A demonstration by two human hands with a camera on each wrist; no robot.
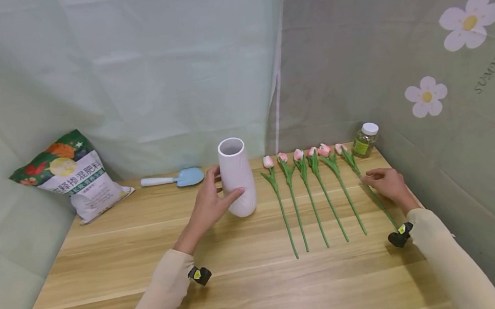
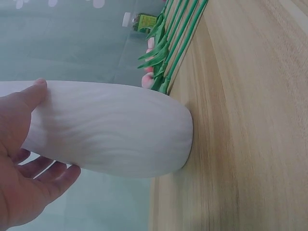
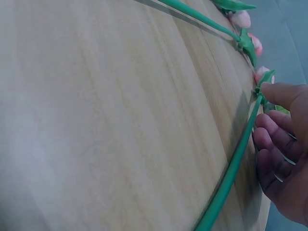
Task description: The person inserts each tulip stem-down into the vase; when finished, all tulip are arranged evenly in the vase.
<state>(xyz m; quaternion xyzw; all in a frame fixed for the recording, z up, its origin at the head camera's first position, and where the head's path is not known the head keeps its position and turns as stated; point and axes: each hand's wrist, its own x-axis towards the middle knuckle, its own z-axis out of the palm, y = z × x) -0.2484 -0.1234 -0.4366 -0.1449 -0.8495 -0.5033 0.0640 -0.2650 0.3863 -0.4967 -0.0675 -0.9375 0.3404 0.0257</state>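
My left hand (image 1: 212, 196) grips a tall white vase (image 1: 239, 186) standing upright on the wooden table. In the left wrist view the thumb (image 2: 36, 94) lies along one side of the vase (image 2: 115, 130), the fingers (image 2: 57, 175) on the other. My right hand (image 1: 386, 184) is at the rightmost pink tulip (image 1: 376, 200), which lies on the table. Seen from the right wrist, the thumb tip (image 3: 267, 89) is by the leaves and the loosely bent fingers (image 3: 267, 132) are beside the green stem (image 3: 233, 168), with a gap between thumb and fingers.
Several more pink tulips (image 1: 316, 203) lie in a row between vase and right hand. A white-capped jar (image 1: 365, 141) stands at the back right corner. A blue trowel (image 1: 190, 176) and a fertilizer bag (image 1: 81, 180) are left of the vase. Curtains enclose the table's back and sides.
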